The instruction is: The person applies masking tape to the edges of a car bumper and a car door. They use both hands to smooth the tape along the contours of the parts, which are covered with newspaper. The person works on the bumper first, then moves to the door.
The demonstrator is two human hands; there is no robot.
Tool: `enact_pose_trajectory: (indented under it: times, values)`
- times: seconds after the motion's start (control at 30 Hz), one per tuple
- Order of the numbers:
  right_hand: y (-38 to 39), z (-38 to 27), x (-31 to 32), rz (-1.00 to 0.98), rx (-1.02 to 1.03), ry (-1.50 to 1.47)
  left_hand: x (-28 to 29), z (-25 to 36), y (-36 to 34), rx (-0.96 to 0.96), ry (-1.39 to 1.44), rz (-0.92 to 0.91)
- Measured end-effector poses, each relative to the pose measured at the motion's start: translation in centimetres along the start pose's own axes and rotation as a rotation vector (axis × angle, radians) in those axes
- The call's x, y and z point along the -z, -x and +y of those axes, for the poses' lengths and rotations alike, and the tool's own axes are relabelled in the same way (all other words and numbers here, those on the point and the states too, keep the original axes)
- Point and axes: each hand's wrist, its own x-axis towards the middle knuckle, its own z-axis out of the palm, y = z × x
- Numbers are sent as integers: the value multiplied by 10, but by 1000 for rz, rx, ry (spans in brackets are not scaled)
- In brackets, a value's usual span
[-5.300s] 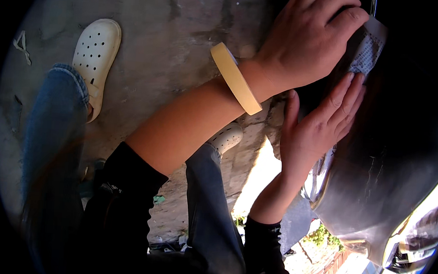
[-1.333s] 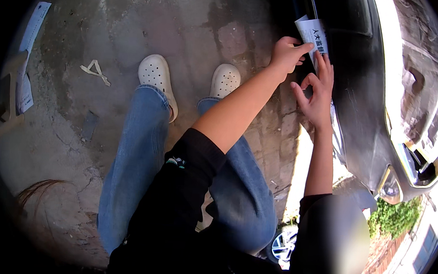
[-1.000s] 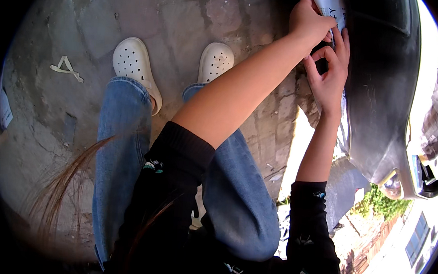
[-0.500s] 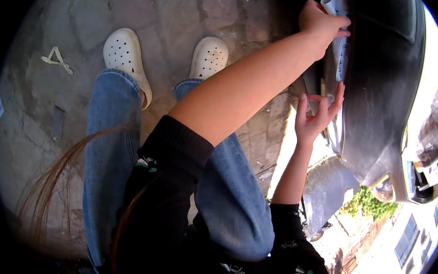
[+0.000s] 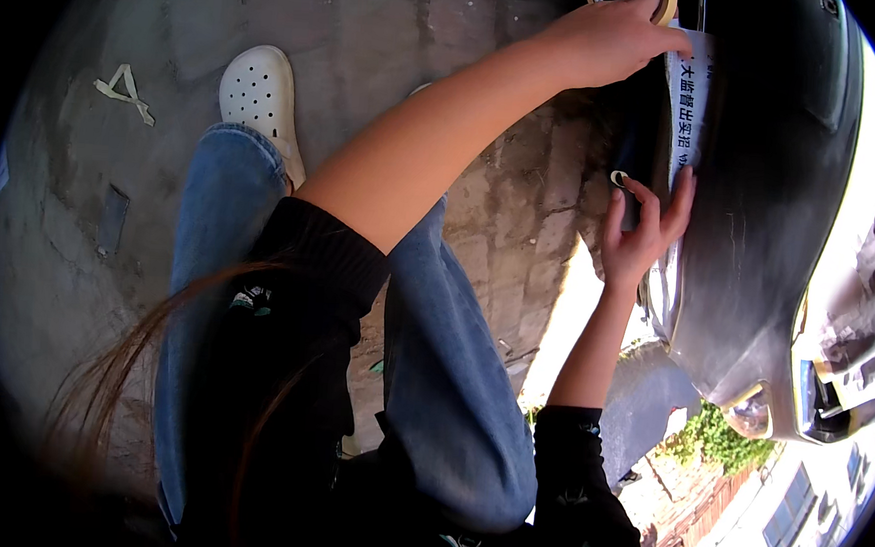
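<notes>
The dark panel [image 5: 754, 263] looks smooth and fairly glossy, dulled by fine scratches. Along its edge, the printed sheet [image 5: 685, 103] is thin paper. The tape roll [image 5: 666, 7] looks smooth and matt. The paved floor [image 5: 362, 38] is rough; the clog [image 5: 259, 87], smooth plastic; the jeans [image 5: 459, 415], faded denim; the sleeve [image 5: 301, 295], knitted cloth.

At 1 o'clock, the tape roll [image 5: 666, 7] has left your wrist [image 5: 542, 67] and shows at your left grip [image 5: 617, 46]. Near 2 o'clock, the paper [image 5: 690, 100], curled half a second ago, lies flatter. A pale curl [image 5: 617, 174] now shows by your right grip [image 5: 637, 241]; your forearm [image 5: 420, 147] nearly hides your right shoe [image 5: 419, 89].
</notes>
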Motion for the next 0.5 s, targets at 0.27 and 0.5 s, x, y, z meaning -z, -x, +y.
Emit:
enact_pose_trajectory:
  times: [0.27,0.5]
  values:
    - [-57,-17,2,-153,73,-18,26,-21,-47,-173,43,-149]
    - [-73,-47,6,51,26,-158,-10,-31,-49,178,202,-53]
